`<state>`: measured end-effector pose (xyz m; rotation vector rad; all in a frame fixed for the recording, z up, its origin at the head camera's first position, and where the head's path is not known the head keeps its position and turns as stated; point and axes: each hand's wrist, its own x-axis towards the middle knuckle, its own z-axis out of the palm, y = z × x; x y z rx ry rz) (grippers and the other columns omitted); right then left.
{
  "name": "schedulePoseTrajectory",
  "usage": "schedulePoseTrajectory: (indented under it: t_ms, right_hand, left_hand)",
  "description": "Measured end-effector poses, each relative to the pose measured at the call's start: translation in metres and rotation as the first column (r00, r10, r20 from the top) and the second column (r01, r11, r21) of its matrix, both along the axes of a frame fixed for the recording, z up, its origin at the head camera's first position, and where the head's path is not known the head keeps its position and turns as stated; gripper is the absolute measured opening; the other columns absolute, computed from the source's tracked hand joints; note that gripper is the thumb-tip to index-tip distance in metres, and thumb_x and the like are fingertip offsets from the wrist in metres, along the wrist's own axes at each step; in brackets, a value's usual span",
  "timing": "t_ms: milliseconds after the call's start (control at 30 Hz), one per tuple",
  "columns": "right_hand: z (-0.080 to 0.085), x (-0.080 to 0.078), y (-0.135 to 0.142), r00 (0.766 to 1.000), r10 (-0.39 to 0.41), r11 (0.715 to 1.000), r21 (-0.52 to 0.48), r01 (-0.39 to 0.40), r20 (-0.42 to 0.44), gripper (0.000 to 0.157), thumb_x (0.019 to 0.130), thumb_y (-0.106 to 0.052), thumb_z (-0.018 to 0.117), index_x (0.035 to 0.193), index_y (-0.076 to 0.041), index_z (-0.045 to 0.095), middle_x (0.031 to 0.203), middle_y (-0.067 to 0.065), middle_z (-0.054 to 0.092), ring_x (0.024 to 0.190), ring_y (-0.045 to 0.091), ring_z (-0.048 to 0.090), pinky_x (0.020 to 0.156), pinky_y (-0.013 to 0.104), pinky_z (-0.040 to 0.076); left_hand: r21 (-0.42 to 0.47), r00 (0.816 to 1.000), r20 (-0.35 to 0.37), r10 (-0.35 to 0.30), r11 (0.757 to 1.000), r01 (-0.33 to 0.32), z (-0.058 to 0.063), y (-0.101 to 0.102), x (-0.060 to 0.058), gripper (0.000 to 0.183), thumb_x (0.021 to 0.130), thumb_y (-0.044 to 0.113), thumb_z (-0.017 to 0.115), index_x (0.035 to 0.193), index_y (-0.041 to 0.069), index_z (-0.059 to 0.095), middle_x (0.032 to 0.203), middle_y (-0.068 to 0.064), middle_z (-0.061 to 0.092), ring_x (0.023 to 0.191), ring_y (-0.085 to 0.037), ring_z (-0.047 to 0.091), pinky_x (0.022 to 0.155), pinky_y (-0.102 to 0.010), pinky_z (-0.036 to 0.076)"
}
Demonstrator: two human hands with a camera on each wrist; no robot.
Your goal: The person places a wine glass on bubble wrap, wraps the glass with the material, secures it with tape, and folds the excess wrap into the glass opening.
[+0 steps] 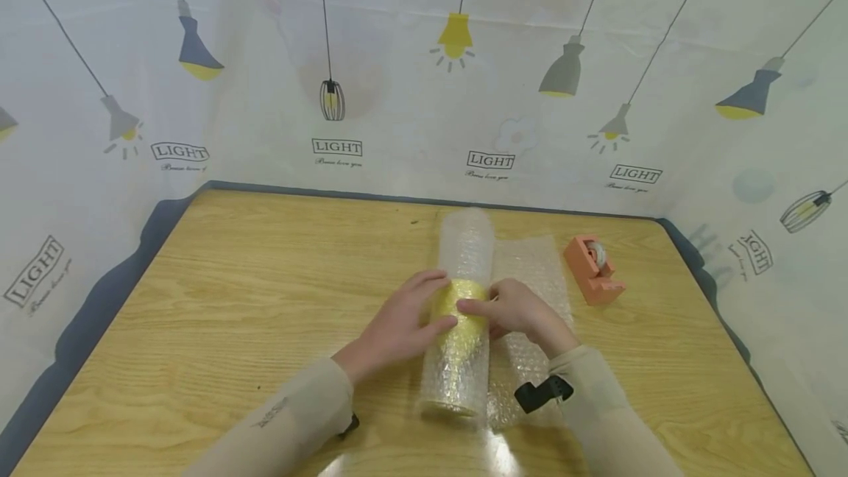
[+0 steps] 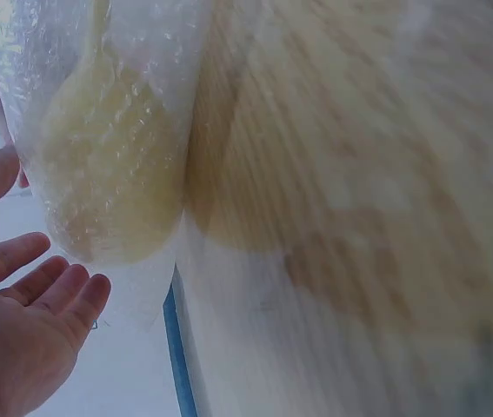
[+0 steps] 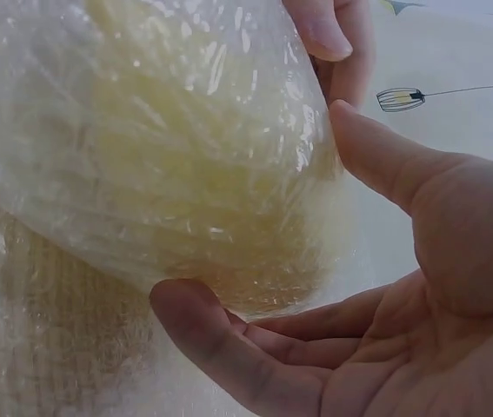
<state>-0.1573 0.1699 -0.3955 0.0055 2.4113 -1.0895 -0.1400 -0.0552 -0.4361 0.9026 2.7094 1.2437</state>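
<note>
A yellow goblet-shaped thing (image 1: 464, 311), with a rounded bowl and a narrow stem, lies inside a roll of clear bubble wrap (image 1: 467, 238). Through the plastic its bowl (image 2: 111, 165) shows in the left wrist view. My left hand (image 1: 404, 319) rests on the roll's left side, thumb and fingers spread and fairly straight along the wrap. From the right, my right hand (image 1: 523, 311) holds the roll around the bowl, thumb across the top and fingers (image 3: 263, 369) curled beneath. A flat length of bubble wrap (image 1: 530, 271) extends from the roll's right side, partly under the right forearm.
An orange tape dispenser (image 1: 592, 274) with a roll of tape stands right of the flat wrap. The wooden table (image 1: 278, 263) reaches back to a wall covering (image 1: 397, 109) printed with lamps. A black wrist strap (image 1: 545, 393) circles the right sleeve.
</note>
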Motion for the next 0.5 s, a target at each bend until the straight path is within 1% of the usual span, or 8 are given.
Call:
schedulePoseTrajectory:
  t_ms: [100,233,333,500]
  right_hand:
    - [0.0,0.0,-0.003,1.0,0.003,1.0,-0.016,-0.003,-0.003,0.061,0.093,-0.045,0.075,0.113,0.011,0.062,0.098,0.018,0.067,0.071,0.027,0.073,0.074,0.041,0.064]
    - [-0.001,0.001,-0.006,1.0,0.011,0.998,-0.065,-0.01,0.01,0.063,0.094,-0.042,0.075,0.12,0.014,0.06,0.109,0.023,0.066,0.074,0.027,0.073,0.073,0.043,0.065]
    - [-0.001,0.0,-0.007,1.0,0.023,0.996,-0.086,-0.021,0.022,0.066,0.095,-0.041,0.074,0.125,0.015,0.057,0.116,0.025,0.064,0.078,0.028,0.073,0.075,0.044,0.065]
    - [-0.002,-0.001,-0.008,0.999,0.027,0.998,-0.049,-0.026,0.023,0.068,0.094,-0.044,0.075,0.127,0.012,0.057,0.114,0.021,0.066,0.085,0.029,0.069,0.079,0.044,0.063]
  left_hand:
    - [-0.009,1.0,0.001,0.009,1.0,-0.009,-0.002,-0.008,0.002,0.065,0.101,0.035,0.067,0.154,0.005,0.046,0.161,-0.011,0.043,0.147,-0.029,0.042,0.123,-0.049,0.033]
    - [-0.016,1.0,0.008,0.028,0.999,-0.028,-0.004,-0.016,0.004,0.066,0.099,0.035,0.069,0.154,0.007,0.046,0.16,-0.01,0.044,0.146,-0.03,0.043,0.122,-0.05,0.035]
    - [-0.015,1.0,0.017,0.026,1.0,-0.026,-0.004,-0.02,0.004,0.068,0.098,0.036,0.071,0.155,0.007,0.045,0.16,-0.01,0.044,0.146,-0.031,0.043,0.121,-0.051,0.035]
    - [-0.02,1.0,0.014,0.017,1.0,-0.017,-0.005,-0.021,0.004,0.071,0.097,0.037,0.071,0.155,0.006,0.044,0.161,-0.01,0.043,0.147,-0.031,0.042,0.121,-0.053,0.035]
